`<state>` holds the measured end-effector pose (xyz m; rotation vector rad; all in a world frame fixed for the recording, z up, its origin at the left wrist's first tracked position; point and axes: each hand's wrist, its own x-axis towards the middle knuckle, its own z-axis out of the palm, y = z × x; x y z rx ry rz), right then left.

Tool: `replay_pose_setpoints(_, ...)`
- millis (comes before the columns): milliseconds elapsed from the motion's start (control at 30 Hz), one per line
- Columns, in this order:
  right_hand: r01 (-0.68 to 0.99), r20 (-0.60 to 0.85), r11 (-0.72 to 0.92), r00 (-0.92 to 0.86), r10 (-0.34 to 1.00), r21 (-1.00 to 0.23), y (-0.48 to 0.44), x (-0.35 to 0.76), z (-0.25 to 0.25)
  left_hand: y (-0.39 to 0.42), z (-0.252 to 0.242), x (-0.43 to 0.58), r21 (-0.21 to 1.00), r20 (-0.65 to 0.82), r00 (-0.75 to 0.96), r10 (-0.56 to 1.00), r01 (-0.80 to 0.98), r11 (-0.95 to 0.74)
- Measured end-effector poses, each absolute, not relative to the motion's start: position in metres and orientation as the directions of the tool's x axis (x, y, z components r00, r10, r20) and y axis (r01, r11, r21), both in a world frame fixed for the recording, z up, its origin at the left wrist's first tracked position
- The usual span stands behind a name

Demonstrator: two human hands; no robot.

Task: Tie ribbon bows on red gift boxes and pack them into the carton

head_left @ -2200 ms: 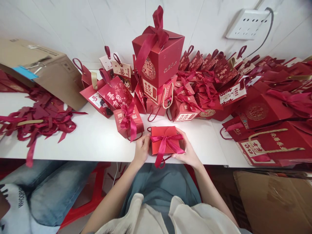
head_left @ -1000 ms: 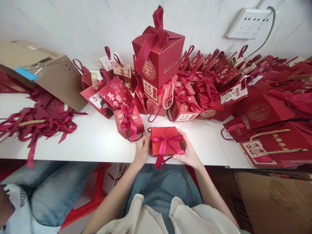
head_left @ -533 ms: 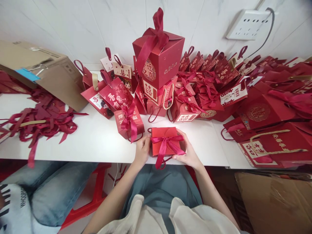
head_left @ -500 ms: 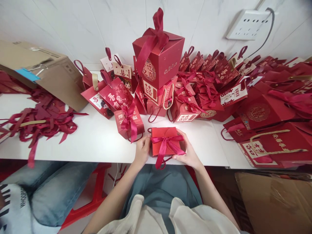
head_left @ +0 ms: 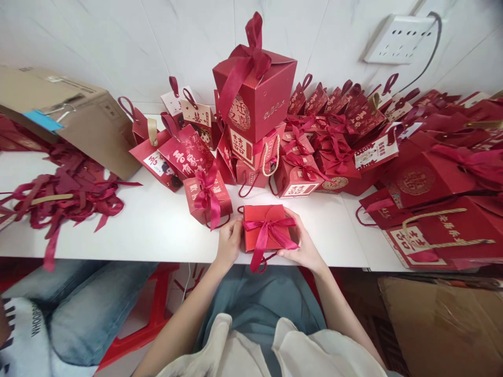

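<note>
A small red gift box [head_left: 262,215] with a pink-red ribbon bow [head_left: 268,232] sits at the near edge of the white table [head_left: 157,225]. My left hand [head_left: 228,241] presses its left side with curled fingers. My right hand [head_left: 302,241] wraps round its right side, fingers on the top edge and thumb near the bow. A ribbon tail hangs over the table edge between my hands.
Many red gift boxes and bags crowd the back and right; a tall box [head_left: 255,91] tops a stack in the middle. Loose ribbons [head_left: 66,191] and a cardboard box [head_left: 74,112] lie left. Another person's jeans-clad legs [head_left: 78,303] are lower left. A power strip [head_left: 398,39] hangs on the wall.
</note>
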<state>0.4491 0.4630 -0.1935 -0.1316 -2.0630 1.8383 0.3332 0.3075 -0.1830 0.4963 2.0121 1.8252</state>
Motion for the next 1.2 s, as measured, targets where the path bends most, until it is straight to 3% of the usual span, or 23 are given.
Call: replay_pose_setpoints(1200,-0.158,0.189,0.129,-0.940,0.283,-0.979,0.4648,0.4486,-0.1968,0.3090,-0.1794,0.3314,0.996,-0.034,-0.881,0.473,0.011,0.091)
